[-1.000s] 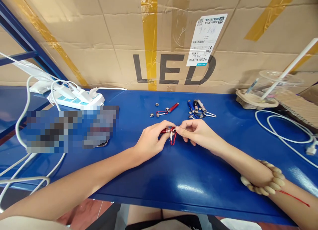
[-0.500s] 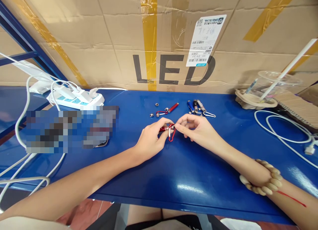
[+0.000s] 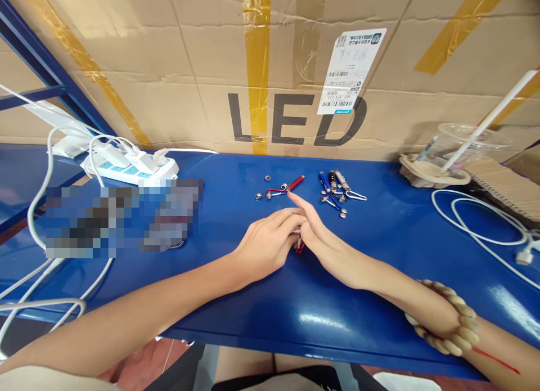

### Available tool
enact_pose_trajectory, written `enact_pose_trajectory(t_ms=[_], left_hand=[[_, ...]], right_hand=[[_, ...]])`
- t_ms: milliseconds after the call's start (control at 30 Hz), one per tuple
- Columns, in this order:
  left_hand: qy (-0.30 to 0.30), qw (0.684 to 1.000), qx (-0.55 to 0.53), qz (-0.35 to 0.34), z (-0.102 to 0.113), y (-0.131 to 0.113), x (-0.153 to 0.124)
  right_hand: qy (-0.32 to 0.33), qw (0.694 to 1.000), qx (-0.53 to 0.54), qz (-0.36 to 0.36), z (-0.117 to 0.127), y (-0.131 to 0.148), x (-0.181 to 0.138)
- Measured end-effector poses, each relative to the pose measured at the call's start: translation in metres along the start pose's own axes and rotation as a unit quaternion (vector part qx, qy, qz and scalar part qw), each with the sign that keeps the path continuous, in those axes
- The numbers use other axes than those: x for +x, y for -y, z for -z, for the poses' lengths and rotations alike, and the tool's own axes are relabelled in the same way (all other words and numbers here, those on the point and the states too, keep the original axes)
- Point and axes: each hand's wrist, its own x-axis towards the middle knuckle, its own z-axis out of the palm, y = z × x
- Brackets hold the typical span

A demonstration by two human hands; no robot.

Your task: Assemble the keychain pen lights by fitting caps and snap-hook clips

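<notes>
My left hand (image 3: 265, 239) is closed around a small red keychain flashlight (image 3: 298, 243) with a red carabiner clip, most of it hidden by my fingers. My right hand (image 3: 333, 250) is held out straight, its palm side against the left fingers and over the flashlight's right end. Just beyond lies another slim red flashlight (image 3: 295, 183) with its clip. Two small metal caps, a near one (image 3: 259, 196) and a far one (image 3: 267, 178), rest to its left. Farther right are blue (image 3: 324, 180), black (image 3: 332, 180) and silver (image 3: 342, 180) flashlights. Small round silver pieces (image 3: 343, 213) lie before them.
A white power strip (image 3: 156, 174) with plugs and cables occupies the left, beside a blurred-out patch. At the right are a coiled white cable (image 3: 468, 222), a plastic cup (image 3: 459, 149) in a cardboard holder and a spiral notebook (image 3: 502, 183). A large carton (image 3: 189, 70) stands behind the blue table (image 3: 253, 318).
My right hand has gone from a pinch at the flashlight's end to straight fingers with the palm against it. Both hands have come slightly nearer, uncovering the round silver pieces.
</notes>
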Motion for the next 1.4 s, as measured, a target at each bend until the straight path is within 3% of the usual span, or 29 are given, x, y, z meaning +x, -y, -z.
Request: enact_pose_trajectory(t_ms=[100, 200, 400, 833, 1067, 1267, 1400], left_hand=[[-0.009, 1.0, -0.011, 0.007, -0.001, 0.0, -0.001], [-0.027, 0.997, -0.039, 0.056, 0.0, 0.004, -0.001], [-0.047, 0.984, -0.113, 0.129, 0.002, 0.011, 0.003], [0.005, 0.975, -0.172, 0.142, 0.001, 0.009, 0.004], [0.03, 0.96, -0.235, 0.148, 0.002, 0.009, 0.006], [0.04, 0.962, -0.226, 0.147, 0.004, 0.006, 0.008], [0.037, 0.968, -0.209, 0.135, 0.002, 0.008, 0.007]], right_hand=[[-0.022, 0.999, -0.026, 0.024, -0.002, 0.001, 0.001], [-0.088, 0.993, -0.046, 0.066, 0.004, -0.001, 0.006], [-0.183, 0.954, -0.165, 0.173, 0.029, -0.008, 0.014], [-0.124, 0.921, -0.262, 0.261, 0.043, -0.017, 0.014], [-0.093, 0.932, -0.244, 0.251, 0.042, -0.019, 0.014], [-0.057, 0.947, -0.205, 0.24, 0.042, -0.016, 0.014], [-0.067, 0.955, -0.185, 0.222, 0.041, -0.018, 0.016]])
